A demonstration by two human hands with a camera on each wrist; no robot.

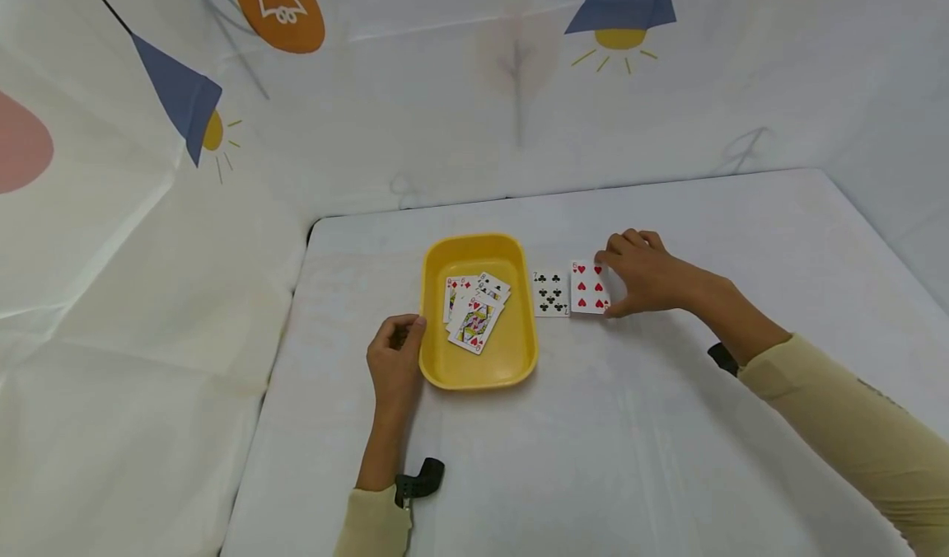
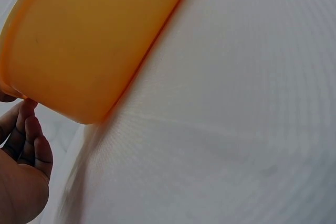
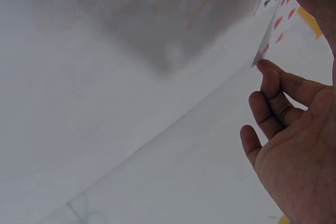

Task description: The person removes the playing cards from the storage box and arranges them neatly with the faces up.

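Note:
My right hand (image 1: 648,275) holds a six of hearts playing card (image 1: 589,287) by its right-hand corners, between thumb and index finger. In the right wrist view the card (image 3: 280,24) stands slightly tilted and the other fingers are loosely bent. Just left of it lies a seven of clubs (image 1: 551,295), face up on the table. My left hand (image 1: 395,355) pinches the left rim of a yellow plastic tray (image 1: 478,376). The left wrist view shows the fingers (image 2: 43,153) beneath that rim. Inside the tray, several face-up cards overlap, a red face card (image 1: 477,324) on top.
A white cloth covers the table (image 1: 563,458). Behind it and to the left hangs a white sheet (image 1: 445,112) with printed coloured shapes. Dark straps with a black device (image 1: 423,479) circle the wrists.

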